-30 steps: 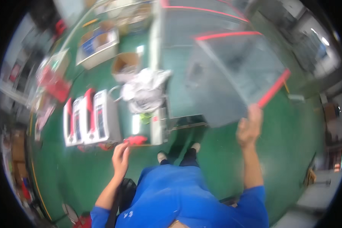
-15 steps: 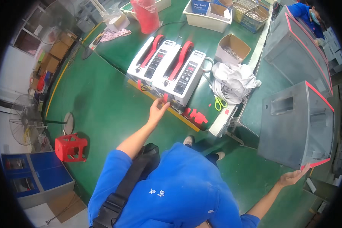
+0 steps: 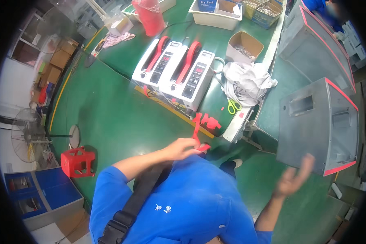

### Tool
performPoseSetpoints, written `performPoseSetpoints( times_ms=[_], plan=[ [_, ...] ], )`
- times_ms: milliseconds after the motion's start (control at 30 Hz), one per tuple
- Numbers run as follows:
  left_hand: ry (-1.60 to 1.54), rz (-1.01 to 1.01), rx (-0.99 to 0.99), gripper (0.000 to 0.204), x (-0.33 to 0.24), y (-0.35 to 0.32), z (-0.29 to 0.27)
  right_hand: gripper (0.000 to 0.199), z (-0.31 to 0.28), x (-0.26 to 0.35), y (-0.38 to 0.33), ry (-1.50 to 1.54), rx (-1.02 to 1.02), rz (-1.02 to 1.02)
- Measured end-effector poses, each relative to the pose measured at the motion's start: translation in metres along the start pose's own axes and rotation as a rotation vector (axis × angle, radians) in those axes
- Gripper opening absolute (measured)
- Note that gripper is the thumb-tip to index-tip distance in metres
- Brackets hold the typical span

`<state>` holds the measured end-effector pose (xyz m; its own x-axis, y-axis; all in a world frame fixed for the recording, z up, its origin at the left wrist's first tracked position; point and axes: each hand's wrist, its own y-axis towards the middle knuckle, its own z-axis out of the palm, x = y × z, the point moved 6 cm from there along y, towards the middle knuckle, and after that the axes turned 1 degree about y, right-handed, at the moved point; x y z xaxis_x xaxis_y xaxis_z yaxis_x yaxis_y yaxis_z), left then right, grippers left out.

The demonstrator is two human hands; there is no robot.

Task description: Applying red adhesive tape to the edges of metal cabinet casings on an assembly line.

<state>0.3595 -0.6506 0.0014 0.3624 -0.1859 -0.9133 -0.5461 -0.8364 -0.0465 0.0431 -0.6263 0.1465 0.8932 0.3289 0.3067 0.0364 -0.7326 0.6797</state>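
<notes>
My left hand (image 3: 182,149) is pinched on a strip of red tape (image 3: 196,131) in front of my body. One end of the strip hangs past the fingers. Two white tape dispensers (image 3: 187,83), each with a roll of red tape, stand side by side on the green-topped table beyond that hand. Off to the right, my right hand (image 3: 293,179) is raised with its fingers stretched out, somewhat blurred and holding nothing. It is nearest to the lower edge of a grey metal housing (image 3: 299,136) with red tape along its rim.
Red tape pieces (image 3: 209,121) lie at the table's front edge, near yellow-green scissors (image 3: 234,106) and a crumpled grey cloth (image 3: 248,83). Behind stands a cardboard box (image 3: 244,48) of small parts. A second grey housing (image 3: 317,53) stands farther back. A red stool (image 3: 78,162) is at left.
My left hand has come back from the front of the nearer dispenser toward my body, holding a tape strip. My right hand has left the housing's lower corner and moved left.
</notes>
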Motion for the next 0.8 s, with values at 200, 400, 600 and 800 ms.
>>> performPoseSetpoints(
  times_ms=[200, 400, 600, 800],
  plan=[
    [0.065, 0.265, 0.100, 0.014, -0.091, 0.059, 0.033, 0.030, 0.066, 0.066, 0.001, 0.563, 0.503, 0.070],
    [-0.166, -0.021, 0.313, 0.025, -0.126, 0.104, 0.071, 0.010, 0.004, 0.011, 0.009, 0.419, 0.445, 0.122],
    [0.120, 0.257, 0.429, 0.016, -0.185, 0.178, 0.058, 0.015, -0.110, -0.065, 0.027, 0.271, 0.140, 0.302],
    [0.409, 0.461, 0.286, 0.013, -0.237, 0.271, 0.034, 0.016, -0.151, -0.127, 0.012, 0.465, 0.001, 0.666]
  ],
)
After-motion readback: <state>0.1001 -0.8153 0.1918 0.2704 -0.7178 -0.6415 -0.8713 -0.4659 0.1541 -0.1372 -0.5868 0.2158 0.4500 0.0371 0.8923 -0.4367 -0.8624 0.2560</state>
